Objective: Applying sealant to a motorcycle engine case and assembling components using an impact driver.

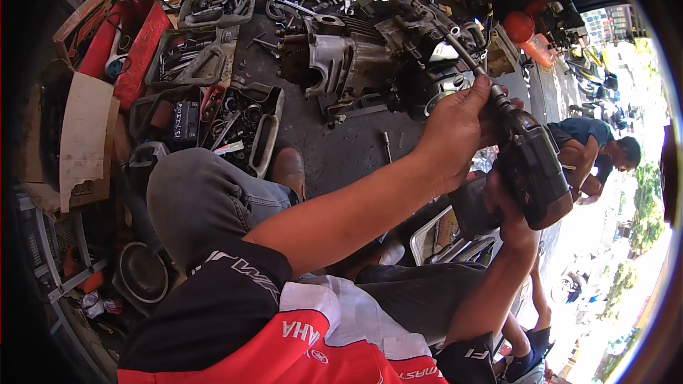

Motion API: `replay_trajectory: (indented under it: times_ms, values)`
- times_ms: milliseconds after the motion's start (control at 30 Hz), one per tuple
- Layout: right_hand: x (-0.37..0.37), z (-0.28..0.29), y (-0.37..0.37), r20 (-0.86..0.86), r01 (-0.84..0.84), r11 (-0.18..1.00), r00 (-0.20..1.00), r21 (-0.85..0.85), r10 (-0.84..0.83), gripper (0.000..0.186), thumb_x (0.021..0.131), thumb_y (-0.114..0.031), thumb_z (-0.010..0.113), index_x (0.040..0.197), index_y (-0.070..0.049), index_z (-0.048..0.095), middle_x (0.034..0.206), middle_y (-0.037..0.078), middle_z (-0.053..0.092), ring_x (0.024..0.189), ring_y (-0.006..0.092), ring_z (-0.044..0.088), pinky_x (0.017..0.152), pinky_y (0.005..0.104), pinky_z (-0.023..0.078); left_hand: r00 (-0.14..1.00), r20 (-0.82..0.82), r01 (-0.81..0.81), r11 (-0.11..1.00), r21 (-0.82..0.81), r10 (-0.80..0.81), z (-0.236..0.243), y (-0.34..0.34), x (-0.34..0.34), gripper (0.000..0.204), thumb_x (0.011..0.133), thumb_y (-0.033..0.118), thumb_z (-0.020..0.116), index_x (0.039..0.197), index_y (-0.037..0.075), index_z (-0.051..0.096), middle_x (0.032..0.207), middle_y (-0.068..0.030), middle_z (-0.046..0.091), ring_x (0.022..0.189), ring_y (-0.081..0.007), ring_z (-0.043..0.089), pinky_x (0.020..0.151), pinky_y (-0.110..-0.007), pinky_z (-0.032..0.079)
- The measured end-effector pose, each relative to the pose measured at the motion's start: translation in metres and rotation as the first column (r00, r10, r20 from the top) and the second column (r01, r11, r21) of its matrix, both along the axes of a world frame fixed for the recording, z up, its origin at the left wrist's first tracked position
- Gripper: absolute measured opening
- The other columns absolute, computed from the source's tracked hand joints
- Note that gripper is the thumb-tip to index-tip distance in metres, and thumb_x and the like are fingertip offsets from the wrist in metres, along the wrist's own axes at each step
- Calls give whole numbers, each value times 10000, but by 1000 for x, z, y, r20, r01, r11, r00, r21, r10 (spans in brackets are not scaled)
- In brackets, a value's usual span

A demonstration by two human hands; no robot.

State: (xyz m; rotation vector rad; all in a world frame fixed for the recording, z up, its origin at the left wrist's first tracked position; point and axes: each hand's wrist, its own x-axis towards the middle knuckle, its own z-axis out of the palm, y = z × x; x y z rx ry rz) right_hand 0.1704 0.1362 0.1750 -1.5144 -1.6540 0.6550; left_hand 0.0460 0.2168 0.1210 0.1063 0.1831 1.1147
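Note:
A black cordless impact wrench (533, 167) is held up at the right, its nose pointing away from me toward the upper left. My right hand (511, 203) is wrapped round its handle, fingers partly hidden behind the tool body. A long steel extension bar (466, 55) runs out from the nose. My left hand (455, 121) is closed round the bar near the nose, thumb lying along it. The bar's far end reaches toward a dark metal assembly (413, 11); whether it touches cannot be made out. Left of it lies a greasy engine casing (338, 57) with cooling fins.
Trays of wrenches and sockets (188, 57) stand at the left, beside a red toolbox (139, 50). A tray with small parts (245, 117) lies near my left knee. Loose spanners cover the floor at the back. Another person (590, 146) crouches at the right.

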Motion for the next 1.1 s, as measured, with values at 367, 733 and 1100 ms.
replay_trajectory:
  times_ms: [367,733,1100]
  values:
    - [41,-14,-31,152,-119,983,979,-137,140,551,856,-34,762,1367,-26,556,1173,108,693,1080,192,666,928,350,530,999,29,-24,999,-46,25,4,-37,4,437,1042,470,524,1095,45,608,1026,-125,719,943,-216,714,898,-364,571]
    - [29,-30,-43,494,-238,971,842,-23,218,410,897,-65,746,1276,8,609,1132,99,715,1018,186,682,865,353,543,997,69,-28,993,-112,36,-25,-43,-9,416,1046,436,533,1099,29,599,1039,-169,720,956,-251,719,905,-400,569]
    - [15,-42,-43,369,-107,993,926,41,84,203,898,-177,784,1037,-49,710,731,-27,656,602,63,560,530,255,422,999,33,-21,992,-121,25,-26,-43,-16,428,1047,446,527,1131,36,620,1047,-149,724,960,-237,715,903,-392,566]
